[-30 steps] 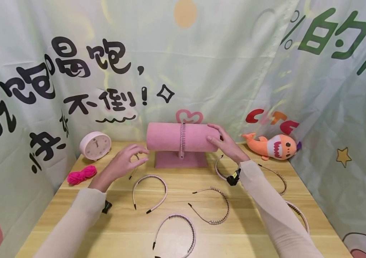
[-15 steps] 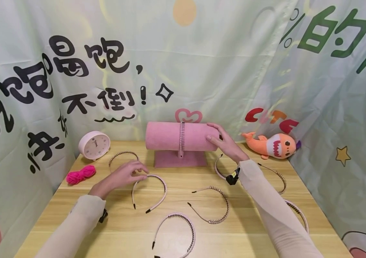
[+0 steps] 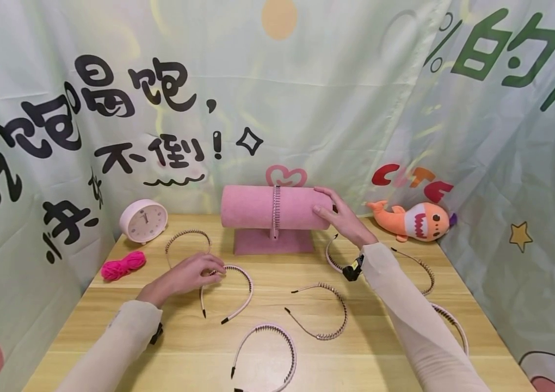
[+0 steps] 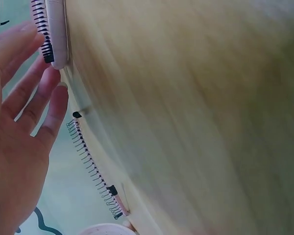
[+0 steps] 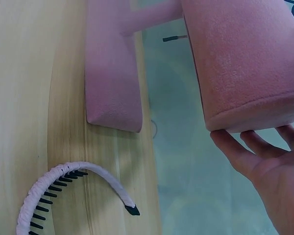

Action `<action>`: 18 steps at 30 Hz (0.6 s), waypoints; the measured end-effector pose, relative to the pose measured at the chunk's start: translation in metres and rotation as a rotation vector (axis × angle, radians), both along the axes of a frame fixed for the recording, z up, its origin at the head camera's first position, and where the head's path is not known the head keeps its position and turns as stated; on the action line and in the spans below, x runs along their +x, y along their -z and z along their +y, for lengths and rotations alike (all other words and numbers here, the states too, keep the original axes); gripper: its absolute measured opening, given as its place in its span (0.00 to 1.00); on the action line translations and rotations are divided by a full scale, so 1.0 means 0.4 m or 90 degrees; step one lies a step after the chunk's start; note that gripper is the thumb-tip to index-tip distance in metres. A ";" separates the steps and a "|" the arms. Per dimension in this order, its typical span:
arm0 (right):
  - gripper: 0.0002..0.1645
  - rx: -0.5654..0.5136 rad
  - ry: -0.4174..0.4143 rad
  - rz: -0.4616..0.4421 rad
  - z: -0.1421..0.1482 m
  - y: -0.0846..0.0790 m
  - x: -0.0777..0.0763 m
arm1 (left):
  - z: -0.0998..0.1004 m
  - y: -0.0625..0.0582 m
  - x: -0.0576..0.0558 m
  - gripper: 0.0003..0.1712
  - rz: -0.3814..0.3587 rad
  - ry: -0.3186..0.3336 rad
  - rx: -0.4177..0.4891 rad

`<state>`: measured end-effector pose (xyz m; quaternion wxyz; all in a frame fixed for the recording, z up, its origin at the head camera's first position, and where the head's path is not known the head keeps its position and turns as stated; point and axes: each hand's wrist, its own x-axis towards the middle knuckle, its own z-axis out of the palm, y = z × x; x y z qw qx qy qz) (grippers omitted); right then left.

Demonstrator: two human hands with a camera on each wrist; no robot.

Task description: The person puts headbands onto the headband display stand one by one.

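Note:
A pink padded headband stand [image 3: 248, 207] stands at the back of the table, with one toothed headband [image 3: 276, 212] round the middle of its roll. My right hand [image 3: 343, 215] grips the roll's right end, thumb on the front and fingers over the top; in the right wrist view its fingertips touch the end face. On the left, my left hand [image 3: 186, 277] is at the top of a pale pink headband [image 3: 252, 288] lying on the table. In the left wrist view, thumb and fingertips are right at that headband's toothed edge [image 4: 43, 34], fingers fairly straight and spread.
Several more headbands lie about, including a beaded one [image 3: 186, 232] behind my left hand and a spiral one [image 3: 345, 313] at centre right. A pink clock [image 3: 144, 221], magenta yarn [image 3: 123, 265] and an orange plush [image 3: 412, 222] line the table's [image 3: 170, 354] sides.
My left hand has come down and toward me, from beside the stand's left end to the pale pink headband, uncovering the beaded one behind. My right hand stays on the roll.

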<state>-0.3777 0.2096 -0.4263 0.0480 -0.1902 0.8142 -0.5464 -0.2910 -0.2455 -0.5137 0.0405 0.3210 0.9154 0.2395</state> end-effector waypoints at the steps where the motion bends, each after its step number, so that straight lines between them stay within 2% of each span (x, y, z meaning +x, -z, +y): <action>1: 0.40 0.000 0.001 -0.001 0.000 0.001 0.000 | 0.001 0.002 0.000 0.12 -0.001 0.001 0.002; 9: 0.40 -0.003 0.002 -0.001 0.001 0.004 0.001 | 0.008 0.016 -0.005 0.12 0.018 0.004 -0.017; 18: 0.40 -0.011 -0.001 -0.004 -0.001 0.003 0.000 | 0.013 0.009 -0.005 0.12 -0.005 -0.024 -0.019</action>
